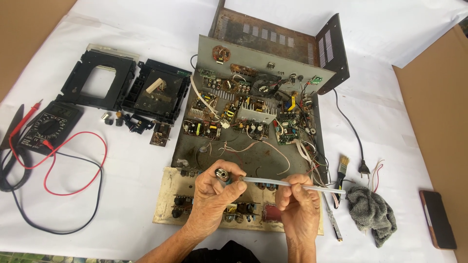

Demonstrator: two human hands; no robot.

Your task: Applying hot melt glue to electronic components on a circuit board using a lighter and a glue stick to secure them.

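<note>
At lower centre, your left hand (pixel 210 191) gripped a lighter (pixel 223 175) while your right hand (pixel 298 200) pinched a clear tube (pixel 292 184), its long axis running rightward from the lighter's tip.

Left hand (pixel 210 191) grips a small metal lighter (pixel 223 175), right hand (pixel 298 200) pinches a clear plastic stick (pixel 292 185), its tip right at the lighter's mouth. Under both sits the opened amplifier chassis (pixel 253 122) (boards and loose wires everywhere). Multimeter (pixel 48 126) far left, paintbrush (pixel 342 168) and grey rag (pixel 371 212) on the right.
</note>
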